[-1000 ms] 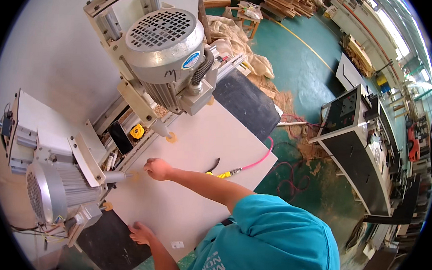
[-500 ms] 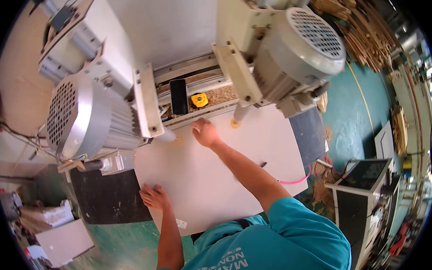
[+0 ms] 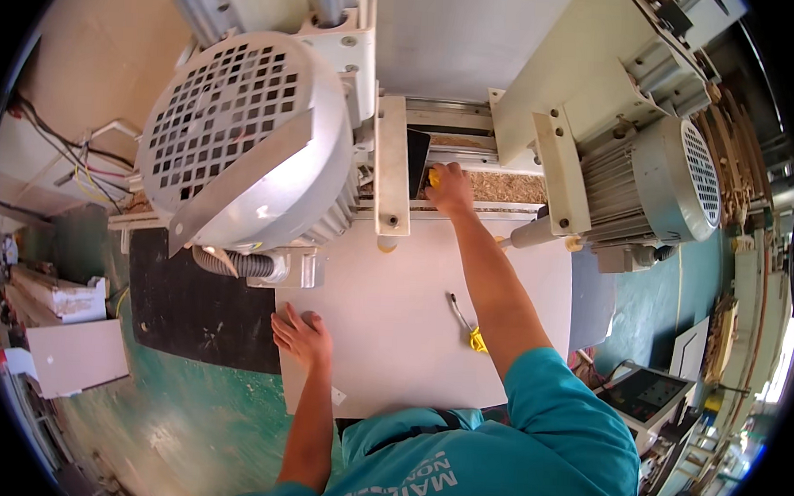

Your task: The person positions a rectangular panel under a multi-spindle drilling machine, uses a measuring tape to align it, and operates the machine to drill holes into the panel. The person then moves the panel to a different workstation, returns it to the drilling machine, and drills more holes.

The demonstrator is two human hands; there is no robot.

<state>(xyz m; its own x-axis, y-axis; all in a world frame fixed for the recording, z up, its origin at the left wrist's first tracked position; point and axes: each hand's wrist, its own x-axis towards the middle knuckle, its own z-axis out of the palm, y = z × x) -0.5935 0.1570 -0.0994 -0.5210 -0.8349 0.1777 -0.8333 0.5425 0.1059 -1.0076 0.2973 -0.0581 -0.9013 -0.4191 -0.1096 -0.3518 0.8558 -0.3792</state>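
A large white panel [image 3: 386, 301] lies in front of me. My left hand [image 3: 304, 338] rests on its left edge, fingers spread and holding nothing. Beyond the panel's far edge, my right hand [image 3: 451, 190] has its fingers closed on a yellow tape measure [image 3: 434, 176], mostly hidden by the hand. Just left of the tape measure lies a black phone-like slab [image 3: 416, 160], partly covered by a machine bracket. On the panel beside my right forearm is a small yellow object [image 3: 477, 341] with a thin dark-tipped stem; its kind is unclear.
Two grey motors, one at the left [image 3: 242, 135] and one at the right [image 3: 657, 180], hang over the panel's far side on pale brackets. Wood chips [image 3: 506, 187] fill the machine bed. A dark support [image 3: 209, 302] juts out left. A control console [image 3: 643, 396] stands right.
My right hand has moved from the panel's surface to the tape measure beyond its far edge and closed on it. The left hand stays on the panel's left edge. The view has shifted.
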